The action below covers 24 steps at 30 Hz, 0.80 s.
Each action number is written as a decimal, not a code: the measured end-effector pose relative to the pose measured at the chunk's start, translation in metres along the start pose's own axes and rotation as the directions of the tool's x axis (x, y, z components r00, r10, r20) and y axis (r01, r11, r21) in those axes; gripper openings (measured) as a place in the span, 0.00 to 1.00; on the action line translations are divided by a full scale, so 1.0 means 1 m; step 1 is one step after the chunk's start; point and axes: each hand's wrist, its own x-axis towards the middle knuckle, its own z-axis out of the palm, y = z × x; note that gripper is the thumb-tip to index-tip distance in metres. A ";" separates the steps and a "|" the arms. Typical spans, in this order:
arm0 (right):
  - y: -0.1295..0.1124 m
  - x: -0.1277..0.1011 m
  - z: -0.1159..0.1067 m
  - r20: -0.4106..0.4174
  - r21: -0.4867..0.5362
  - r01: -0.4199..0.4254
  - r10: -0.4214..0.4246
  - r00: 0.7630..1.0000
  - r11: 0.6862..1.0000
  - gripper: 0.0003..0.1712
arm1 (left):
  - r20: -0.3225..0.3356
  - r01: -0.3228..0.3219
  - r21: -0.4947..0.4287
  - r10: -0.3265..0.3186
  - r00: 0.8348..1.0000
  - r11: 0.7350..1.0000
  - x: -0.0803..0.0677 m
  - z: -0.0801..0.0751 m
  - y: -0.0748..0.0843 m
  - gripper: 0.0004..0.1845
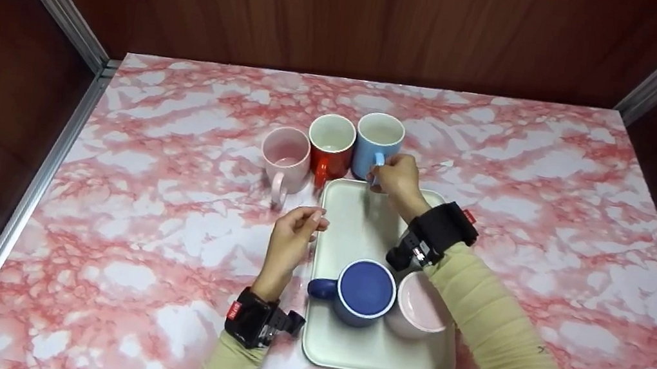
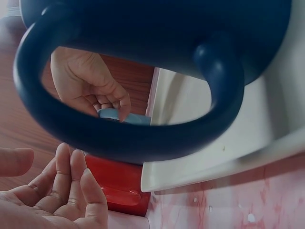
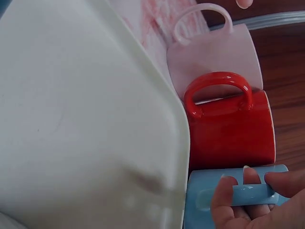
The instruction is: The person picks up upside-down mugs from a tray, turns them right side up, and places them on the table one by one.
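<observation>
By its handle, my right hand [image 1: 400, 177] grips a light blue mug [image 1: 365, 156] at the far end of the tray; the right wrist view shows fingers curled through that handle. Beside it stands a red mug [image 1: 333, 154], then a pink mug [image 1: 287, 162], all upright. My left hand [image 1: 294, 231] hovers at the tray's left edge with loosely bent fingers, holding nothing. On the cream tray [image 1: 354, 227], a dark blue mug [image 1: 366, 291] has its handle pointing left, next to a pale pink mug [image 1: 421, 306] partly hidden by my right forearm.
The tray lies on a table with a red and white marbled top [image 1: 172, 187]. A dark wood panel [image 1: 353, 19] rises behind it, and metal-edged panels flank both sides.
</observation>
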 end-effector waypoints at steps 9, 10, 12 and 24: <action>0.004 0.000 0.000 0.048 -0.044 -0.026 0.028 0.998 0.999 0.12 | -0.009 0.022 0.004 -0.022 1.000 1.000 -0.001 0.001 -0.001 0.12; 0.005 -0.001 0.000 0.052 -0.048 -0.029 0.032 0.998 0.998 0.12 | -0.010 0.022 0.003 -0.022 1.000 1.000 -0.001 0.002 -0.001 0.12; 0.005 -0.001 -0.001 0.059 -0.051 -0.036 0.039 0.998 0.998 0.12 | -0.010 0.019 0.002 -0.019 1.000 1.000 -0.001 0.002 -0.002 0.12; -0.006 -0.012 -0.005 0.101 -0.118 -0.033 0.045 0.994 0.992 0.07 | -0.010 0.010 -0.009 -0.010 1.000 1.000 -0.002 0.001 -0.001 0.12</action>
